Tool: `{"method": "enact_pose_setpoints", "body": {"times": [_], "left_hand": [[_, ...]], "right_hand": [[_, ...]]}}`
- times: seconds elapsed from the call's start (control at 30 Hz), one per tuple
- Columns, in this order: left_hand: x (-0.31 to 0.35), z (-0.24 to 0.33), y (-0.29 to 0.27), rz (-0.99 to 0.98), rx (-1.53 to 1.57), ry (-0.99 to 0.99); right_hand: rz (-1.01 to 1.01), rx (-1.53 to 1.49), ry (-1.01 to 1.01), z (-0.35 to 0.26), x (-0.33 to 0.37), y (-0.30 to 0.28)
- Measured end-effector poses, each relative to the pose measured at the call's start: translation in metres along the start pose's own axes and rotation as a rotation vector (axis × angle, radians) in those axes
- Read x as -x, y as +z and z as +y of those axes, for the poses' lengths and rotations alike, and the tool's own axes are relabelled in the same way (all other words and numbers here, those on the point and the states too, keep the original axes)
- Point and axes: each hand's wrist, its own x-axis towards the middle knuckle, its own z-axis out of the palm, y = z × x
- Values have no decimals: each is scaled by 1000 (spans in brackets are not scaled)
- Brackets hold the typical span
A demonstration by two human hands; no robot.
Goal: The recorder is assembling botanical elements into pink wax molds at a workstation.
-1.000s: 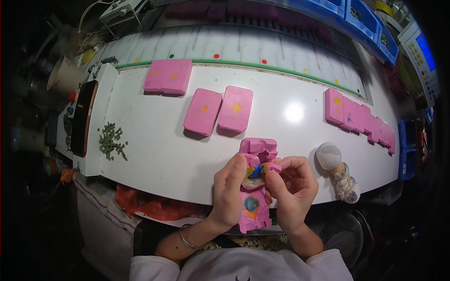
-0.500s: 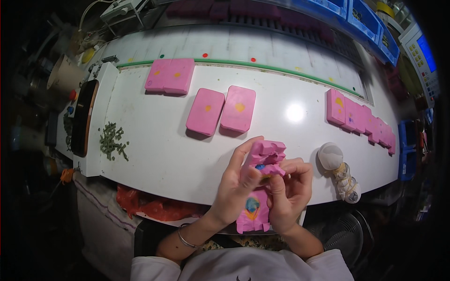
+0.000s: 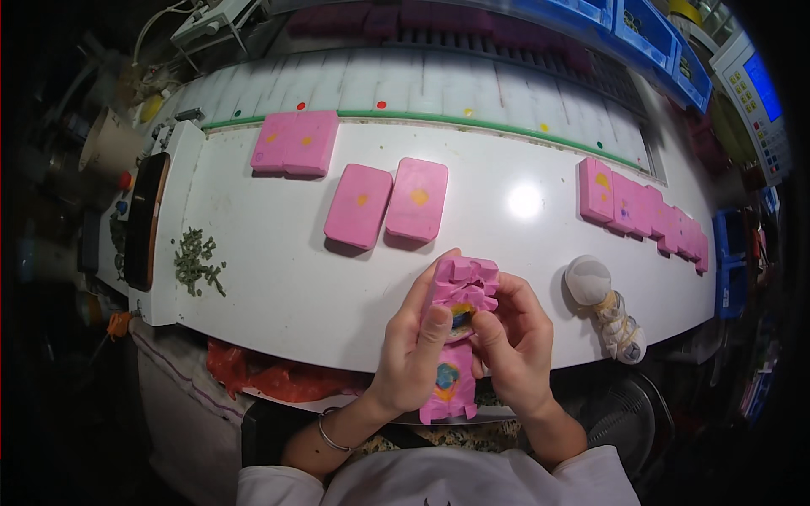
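My left hand [image 3: 413, 354] and my right hand [image 3: 515, 346] hold a pink rubber mould [image 3: 466, 274] between them at the table's near edge. Its inner face is jagged, with a hollow stained yellow and dark blue. Both thumbs press beside that hollow; the fingers behind are partly hidden. A second pink mould piece [image 3: 445, 396], with notched edges and a blue-green patch ringed in yellow, shows below, between my wrists. Whether it joins the upper piece cannot be seen. Beyond my hands, two closed pink mould blocks [image 3: 359, 207] [image 3: 418, 200] lie side by side.
Another pair of pink blocks [image 3: 295, 143] lies far left, and a row of them [image 3: 641, 208] at right. A white cloth-wrapped pouch [image 3: 588, 281] lies right of my hands. Green crumbs [image 3: 197, 263] sit at left. A green-edged white belt [image 3: 405, 84] runs behind.
My right fingers have shifted, and the mould's stained hollow now shows between my thumbs. On the belt, the coloured dots have moved left. The view has shifted slightly.
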Motion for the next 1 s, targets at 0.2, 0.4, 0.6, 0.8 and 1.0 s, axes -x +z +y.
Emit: {"method": "enact_pose_setpoints", "body": {"times": [0.2, 0.4, 0.6, 0.8, 1.0], "left_hand": [[-3, 3, 4, 29, -20, 2], [-4, 9, -1, -28, 158, -197], [-7, 15, 4, -53, 211, -225], [-11, 18, 3, 14, 343, -274], [-9, 15, 11, 37, 68, -159]], "right_hand": [[70, 160, -242, 12, -7, 3], [7, 64, -79, -2, -10, -8], [16, -126, 14, -3, -9, -10], [-59, -137, -17, -1, -14, -13], [-80, 102, -174, 6, -12, -4]]}}
